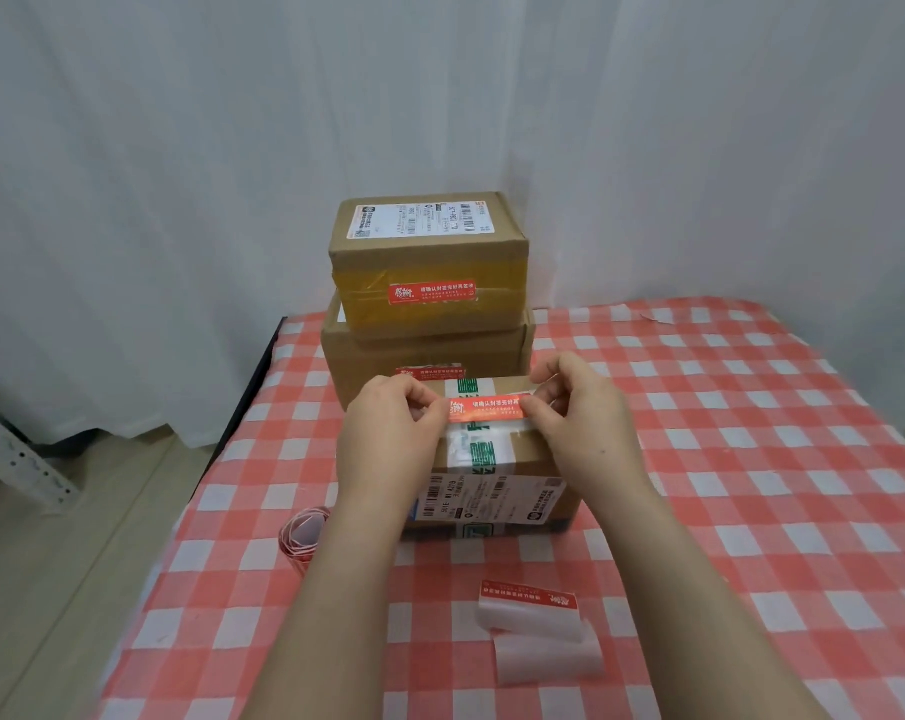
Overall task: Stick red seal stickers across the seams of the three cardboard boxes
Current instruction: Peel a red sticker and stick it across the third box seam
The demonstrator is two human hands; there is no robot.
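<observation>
Pinching the two ends of a red seal sticker (486, 407), the left hand (388, 433) and the right hand (580, 423) hold it across the green-printed tape on top of the nearest box (492, 465). Thumbs and fingers are curled onto the strip. They cover both its tips, so it is hard to say whether it is fully pressed down. This box sits on a red-and-white checked tablecloth (751, 459), its shipping label facing the person. Just behind it, touching or nearly so, stands a wider middle box (356, 350) whose own red sticker (429, 372) is partly hidden by the nearest box and the hands. A smaller top box (429, 241) is stacked on that, with a red seal (432, 293) over yellow tape on its front. To the left of the forearm lies a loose roll of stickers (304, 532). Near the right forearm lies a curled backing strip (538, 636) with one sticker on it. A white curtain (180, 148) hangs behind, and a grey metal rack (13, 459) stands at far left.
</observation>
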